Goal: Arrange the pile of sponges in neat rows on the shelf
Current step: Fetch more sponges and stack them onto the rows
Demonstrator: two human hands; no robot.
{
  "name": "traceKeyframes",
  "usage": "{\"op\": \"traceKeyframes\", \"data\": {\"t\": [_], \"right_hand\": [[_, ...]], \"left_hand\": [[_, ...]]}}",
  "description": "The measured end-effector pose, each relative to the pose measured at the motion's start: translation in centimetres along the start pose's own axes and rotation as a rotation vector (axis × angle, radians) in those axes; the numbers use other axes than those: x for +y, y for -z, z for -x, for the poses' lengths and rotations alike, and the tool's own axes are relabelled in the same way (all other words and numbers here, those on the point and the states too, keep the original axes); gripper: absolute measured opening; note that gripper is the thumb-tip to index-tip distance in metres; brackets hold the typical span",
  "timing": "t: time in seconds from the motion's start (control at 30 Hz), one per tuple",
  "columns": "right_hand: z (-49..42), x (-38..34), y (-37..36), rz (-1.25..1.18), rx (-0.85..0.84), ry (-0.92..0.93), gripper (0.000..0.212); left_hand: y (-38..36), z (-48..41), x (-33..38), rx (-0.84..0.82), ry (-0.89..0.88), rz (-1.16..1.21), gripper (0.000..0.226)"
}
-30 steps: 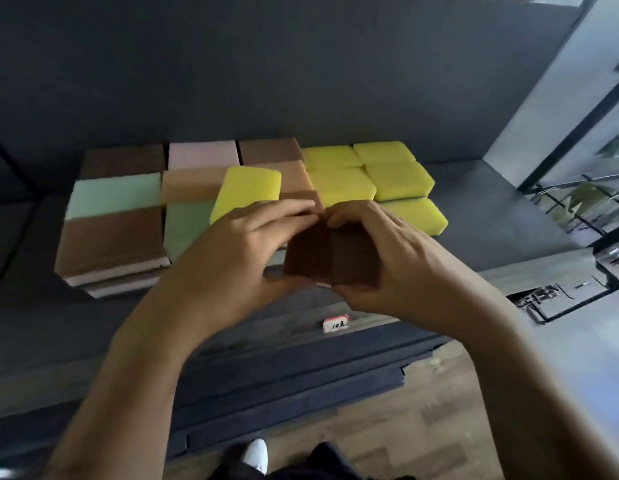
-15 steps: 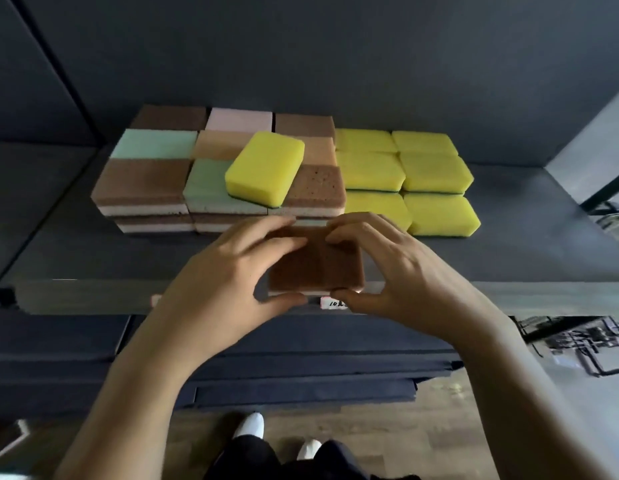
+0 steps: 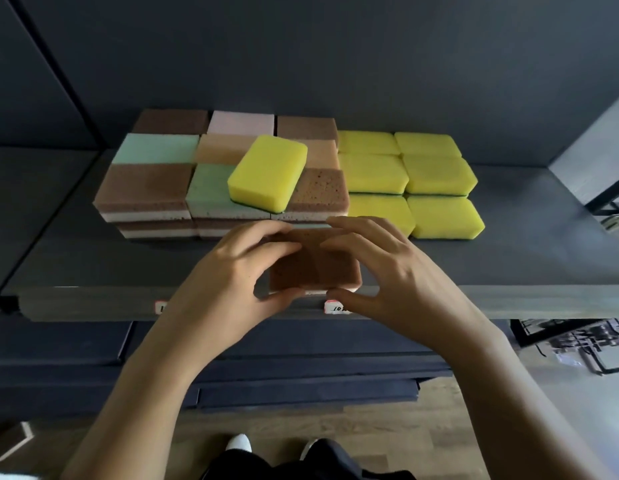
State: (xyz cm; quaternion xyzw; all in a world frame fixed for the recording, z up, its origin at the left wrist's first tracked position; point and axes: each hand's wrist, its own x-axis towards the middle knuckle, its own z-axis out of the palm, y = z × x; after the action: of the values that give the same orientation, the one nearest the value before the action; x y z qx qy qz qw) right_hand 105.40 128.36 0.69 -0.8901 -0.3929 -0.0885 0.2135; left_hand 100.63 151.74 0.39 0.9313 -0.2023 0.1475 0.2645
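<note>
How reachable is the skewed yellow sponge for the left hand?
Probably yes: the yellow sponge lies uncovered atop the stack, just beyond the left hand, which must first release the brown sponge.

— Centre of frame: brown rectangular foam sponge (image 3: pixel 315 268), darkly speckled on top, with a pale cream strip below.
— Same brown over cream in the stacked rectangular foam sponges (image 3: pixel 145 199), left of centre?
— Yes, with mint green, pale pink and tan tops further back.
— Atop them: rounded yellow foam sponge (image 3: pixel 268 174), bright, with a thin dark green underside.
— Right of centre: block of rounded yellow sponges (image 3: pixel 436 174), same yellow throughout.
— Underneath: dark grey flat shelf board (image 3: pixel 508 258), matte. At its front edge: small white paper label (image 3: pixel 334 307), red-rimmed.
</note>
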Motion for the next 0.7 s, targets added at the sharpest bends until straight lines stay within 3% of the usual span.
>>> {"op": "traceKeyframes", "data": {"t": [0.37,0.7], "right_hand": [[-0.9,0.2,-1.1,-0.009,0.094,0.007,0.041],[-1.2,1.4,-2.6,-0.028,0.075,-0.033,0.043]], "left_hand": [[0.6,-0.2,-1.4,-0.023,-0.003,0.017,0.052],[1.3,0.7,-2.6,-0.015,-0.016,0.002,0.043]]}}
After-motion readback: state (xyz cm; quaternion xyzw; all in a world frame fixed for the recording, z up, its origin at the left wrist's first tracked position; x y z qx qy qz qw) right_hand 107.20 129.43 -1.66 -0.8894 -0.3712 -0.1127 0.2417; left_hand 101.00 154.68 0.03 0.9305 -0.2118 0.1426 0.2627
